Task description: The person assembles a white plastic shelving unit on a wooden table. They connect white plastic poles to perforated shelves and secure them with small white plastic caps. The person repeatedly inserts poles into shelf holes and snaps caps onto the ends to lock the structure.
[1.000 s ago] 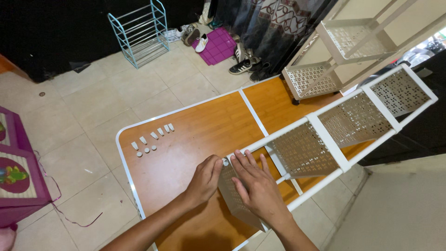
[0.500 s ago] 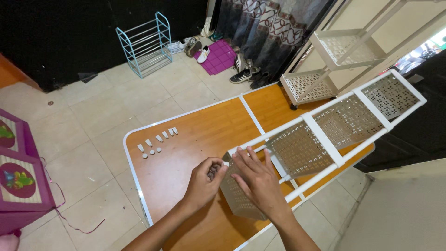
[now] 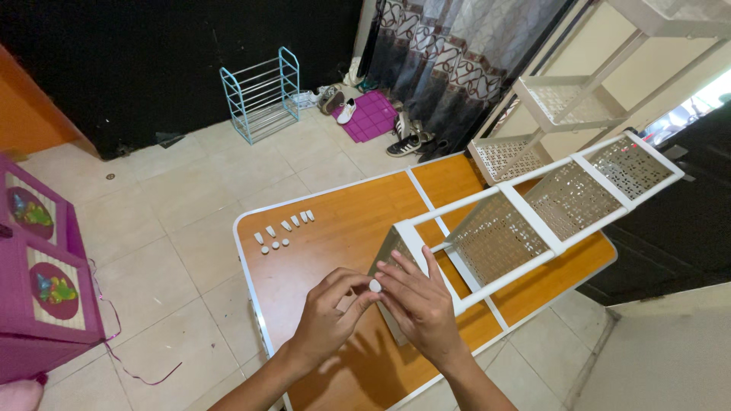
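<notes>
Light blue wire shoe rack point(image 3: 263, 103) on pale floor tiles point(image 3: 175, 198), against a black wall point(image 3: 152, 53). Purple mat point(image 3: 371, 116) near it, several shoes point(image 3: 403, 143) scattered around — by the patterned curtain point(image 3: 464, 53). Magenta cabinet point(image 3: 42, 285) at the left edge, round picture panels on its side. A second white perforated shelf unit point(image 3: 563, 103) stands upright behind the table. Thin cord point(image 3: 129, 365) trails on the tiles beside the cabinet. Dark furniture point(image 3: 678, 228) at right — detail unclear.
</notes>
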